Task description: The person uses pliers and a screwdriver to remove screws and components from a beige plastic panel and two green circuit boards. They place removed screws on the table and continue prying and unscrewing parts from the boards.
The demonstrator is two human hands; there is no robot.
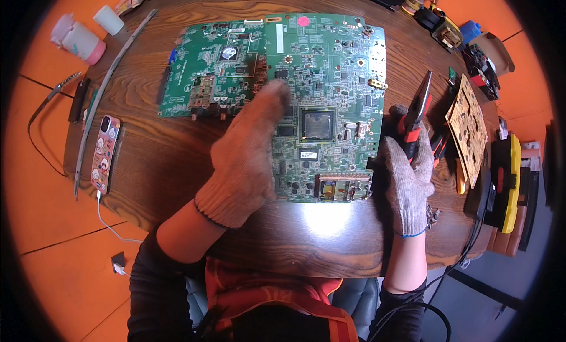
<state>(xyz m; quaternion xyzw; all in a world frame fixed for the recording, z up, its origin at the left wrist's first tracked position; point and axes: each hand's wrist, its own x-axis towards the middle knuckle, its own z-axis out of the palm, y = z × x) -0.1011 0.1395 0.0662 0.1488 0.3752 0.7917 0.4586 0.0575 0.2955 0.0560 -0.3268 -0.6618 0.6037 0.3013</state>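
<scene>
A large green circuit board (348, 100) lies in front of me, with a square black chip (317, 126) near its middle and a metal-framed part at its near edge. My left hand (244, 150), in a knitted work glove, is closed on the board's left edge, its fingertips over the surface; its thumb cannot be made out. Just off the board's right edge, my gloved right hand (410, 171) is closed around pliers (417, 109) with red and black handles, jaws pointing up and away. A second green circuit board (203, 71) adjoins the first at the far left.
Brown perforated boards (469, 130) lie right of the pliers, near a yellow and black case (508, 183). A phone (106, 153) on a white cable sits at left, beside a long grey strip (106, 83). A pink-and-white bottle (76, 38) and white cup (108, 20) stand farther back.
</scene>
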